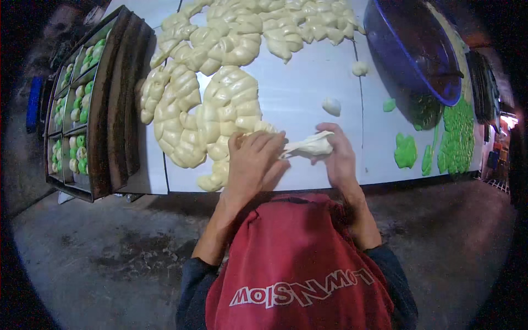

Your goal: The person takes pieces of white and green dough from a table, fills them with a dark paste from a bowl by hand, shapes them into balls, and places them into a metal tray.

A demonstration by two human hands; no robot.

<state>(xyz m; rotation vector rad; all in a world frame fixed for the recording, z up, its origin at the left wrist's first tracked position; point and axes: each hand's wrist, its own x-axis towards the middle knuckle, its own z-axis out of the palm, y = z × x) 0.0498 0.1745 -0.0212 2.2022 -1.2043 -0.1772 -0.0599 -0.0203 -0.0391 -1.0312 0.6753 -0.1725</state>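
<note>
A whitish piece of dough [312, 145] is drawn out between my two hands, just above the table's near edge. My right hand [338, 155] is closed around its thicker end. On its thin, stretched end, the fingers of my left hand [254, 160] are pressed together. Beside and partly behind my left hand lies a mass of cream-coloured dough pieces [231, 102], packed against each other in curved rows. A small loose dough lump [331, 106] rests beyond my right hand, and another dough ball [359, 68] sits farther back.
The white table [308, 71] carries stacked metal trays [102, 104] at left, the top one holding green and cream dough balls. A large blue basin [415, 52] stands at the far right. Green dough pieces [406, 151] lie near the right edge, with a denser green patch [457, 137] beside them.
</note>
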